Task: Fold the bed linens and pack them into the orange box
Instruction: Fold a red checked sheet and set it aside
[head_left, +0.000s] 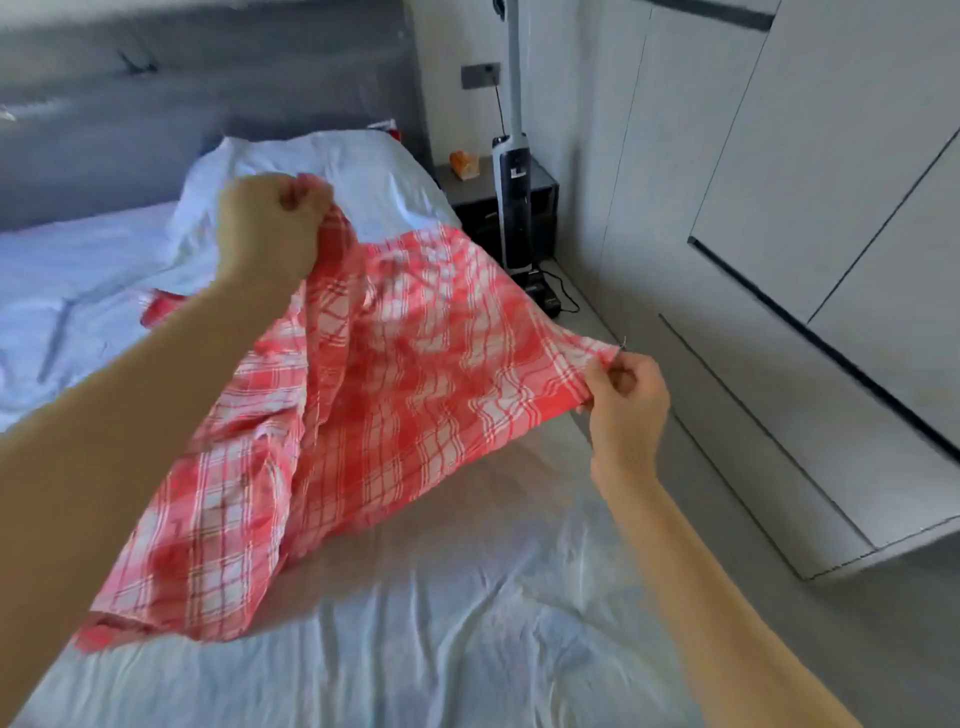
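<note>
Hands: I am gripping the red checked linen (374, 353), left hand (270, 228) bunching one corner, right hand (626, 400) pinching another | Lie: it is stretching between them over the bed (467, 623).

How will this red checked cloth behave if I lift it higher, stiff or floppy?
Probably floppy: the red checked cloth sags and bunches between the left hand and the right hand. Likely light, since the right hand's pinch holds up one corner.

Head-worn view, forward and down, close over bed (467, 649)
</note>
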